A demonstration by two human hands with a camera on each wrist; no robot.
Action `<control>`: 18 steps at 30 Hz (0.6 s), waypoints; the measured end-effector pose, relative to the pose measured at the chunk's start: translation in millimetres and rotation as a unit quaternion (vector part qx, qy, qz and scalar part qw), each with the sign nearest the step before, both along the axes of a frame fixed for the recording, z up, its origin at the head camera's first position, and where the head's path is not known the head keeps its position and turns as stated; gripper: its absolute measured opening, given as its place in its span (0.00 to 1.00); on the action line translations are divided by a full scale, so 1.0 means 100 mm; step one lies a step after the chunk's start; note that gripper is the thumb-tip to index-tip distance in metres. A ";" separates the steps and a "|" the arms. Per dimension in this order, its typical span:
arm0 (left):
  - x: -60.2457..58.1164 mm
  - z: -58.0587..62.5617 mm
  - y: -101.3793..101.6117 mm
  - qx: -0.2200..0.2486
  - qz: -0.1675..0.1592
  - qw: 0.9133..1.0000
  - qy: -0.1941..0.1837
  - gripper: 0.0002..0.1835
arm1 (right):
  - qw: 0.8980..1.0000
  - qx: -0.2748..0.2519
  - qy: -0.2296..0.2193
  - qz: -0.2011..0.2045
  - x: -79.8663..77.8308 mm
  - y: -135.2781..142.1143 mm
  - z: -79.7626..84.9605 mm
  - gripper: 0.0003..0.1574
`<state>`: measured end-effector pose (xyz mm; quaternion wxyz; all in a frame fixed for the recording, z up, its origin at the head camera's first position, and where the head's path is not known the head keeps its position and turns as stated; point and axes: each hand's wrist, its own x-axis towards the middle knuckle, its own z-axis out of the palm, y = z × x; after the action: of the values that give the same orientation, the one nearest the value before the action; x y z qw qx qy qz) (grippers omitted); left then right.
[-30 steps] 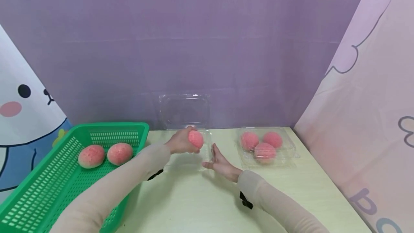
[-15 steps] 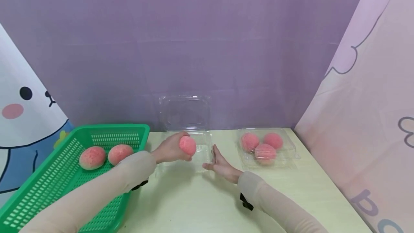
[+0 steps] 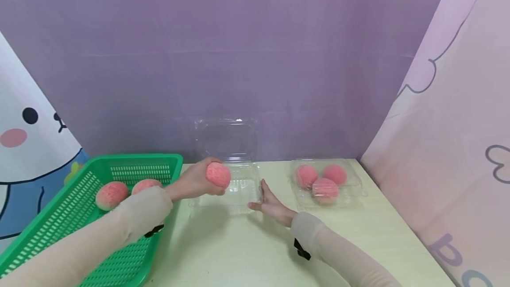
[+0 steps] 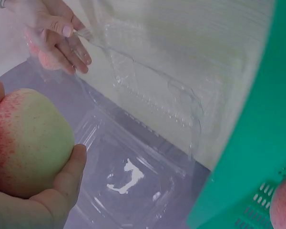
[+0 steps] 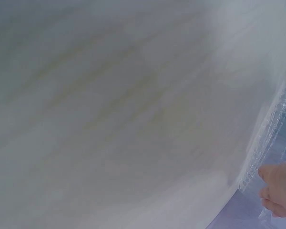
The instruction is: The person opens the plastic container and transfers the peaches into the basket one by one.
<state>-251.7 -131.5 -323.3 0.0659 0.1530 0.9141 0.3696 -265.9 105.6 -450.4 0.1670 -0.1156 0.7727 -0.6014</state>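
Note:
My left hand (image 3: 195,181) grips a pink-and-pale-green peach (image 3: 218,175), raised over the left part of a clear plastic clamshell box (image 3: 244,188). Fingers and thumb wrap the fruit's sides in the left wrist view, where the peach (image 4: 33,143) shows its pale face. Behind the base, the box's lid (image 3: 226,138) stands up, hinged open, and no fruit shows inside. At the box's right side is my right hand (image 3: 274,207), fingers fairly straight and thumb spread, touching the edge near the front corner. Its hand (image 5: 280,188) shows only partly in the right wrist view.
A green perforated basket (image 3: 135,157) at the left holds two peaches (image 3: 112,195), one partly behind my left sleeve. Another clear box (image 3: 354,191), with three peaches (image 3: 325,190) inside, sits at the right. A purple cloth wall (image 3: 255,65) rises behind the table.
My left hand has moved left with the peach, from over the box's right part to its left part, and the fruit has turned. My right hand stays at the box's right side.

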 end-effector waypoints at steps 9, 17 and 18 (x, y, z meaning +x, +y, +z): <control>0.09 0.09 -0.33 -0.005 0.010 1.000 0.006 0.43 | 1.000 -0.007 0.000 0.001 -0.01 0.00 0.00 0.63; 0.19 0.15 -0.73 0.014 0.027 0.999 0.011 0.44 | 1.000 -0.012 -0.002 0.000 0.01 -0.02 0.02 0.62; 0.19 0.15 -0.77 0.019 0.031 0.999 0.014 0.45 | 1.000 -0.013 -0.001 -0.001 0.01 -0.02 0.02 0.62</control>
<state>-233.0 -208.8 -308.0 0.0391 0.1307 0.9121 0.3865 -265.1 103.8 -448.1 0.1662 -0.1165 0.7644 -0.6119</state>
